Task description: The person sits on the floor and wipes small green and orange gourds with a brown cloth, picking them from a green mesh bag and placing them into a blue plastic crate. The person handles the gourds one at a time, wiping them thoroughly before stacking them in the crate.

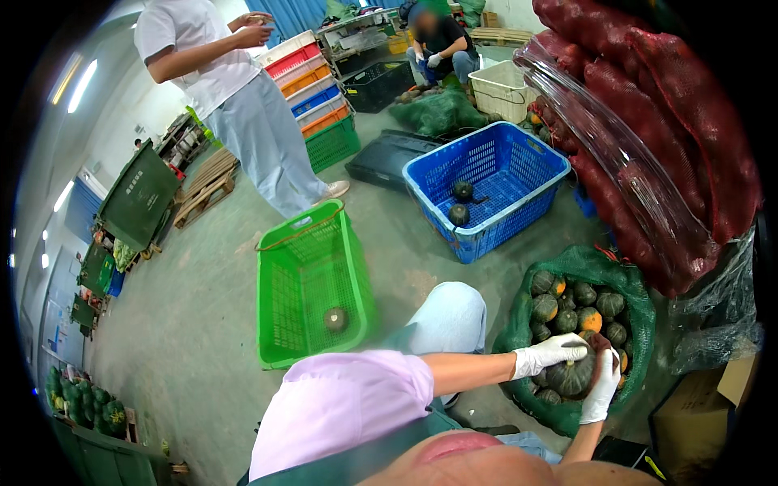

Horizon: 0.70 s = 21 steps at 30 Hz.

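Observation:
Both my hands wear white gloves and meet around a dark green pumpkin (570,378) above a green mesh sack (510,336). My left hand (549,355) grips the pumpkin from the upper left. My right hand (600,390) is closed at its right side, with a dark reddish-brown cloth (601,345) bunched at the fingers. The sack is full of small pumpkins (566,321), dark green, some with orange patches. One pumpkin (335,319) lies in the bright green crate (275,316) at my left. Two more pumpkins (459,215) sit in the blue crate (519,223) ahead.
Red mesh sacks (681,121) are piled high at the right, above a cardboard box (697,413). A person (235,97) stands beyond the green crate, beside stacked crates (312,89). Another person (442,49) crouches at the back near a white crate (502,89).

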{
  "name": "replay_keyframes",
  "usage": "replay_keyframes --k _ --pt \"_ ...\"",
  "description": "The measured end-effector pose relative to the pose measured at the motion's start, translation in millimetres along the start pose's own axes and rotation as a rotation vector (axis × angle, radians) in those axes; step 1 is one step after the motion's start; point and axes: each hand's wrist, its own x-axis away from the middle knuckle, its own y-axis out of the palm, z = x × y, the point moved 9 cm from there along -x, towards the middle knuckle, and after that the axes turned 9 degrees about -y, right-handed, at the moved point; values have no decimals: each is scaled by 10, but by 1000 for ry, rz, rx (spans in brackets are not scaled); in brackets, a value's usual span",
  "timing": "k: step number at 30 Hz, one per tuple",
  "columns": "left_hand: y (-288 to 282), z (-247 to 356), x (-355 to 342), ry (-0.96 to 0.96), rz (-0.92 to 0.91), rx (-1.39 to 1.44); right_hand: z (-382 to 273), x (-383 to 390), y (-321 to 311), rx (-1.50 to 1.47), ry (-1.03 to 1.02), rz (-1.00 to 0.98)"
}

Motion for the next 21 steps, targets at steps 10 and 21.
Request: replay_keyframes --k 10,21 --pt "62 359 254 -106 38 437 -339 51 -493 297 -232 238" --pt "25 143 280 -19 104 108 -80 -2 -305 400 -24 137"
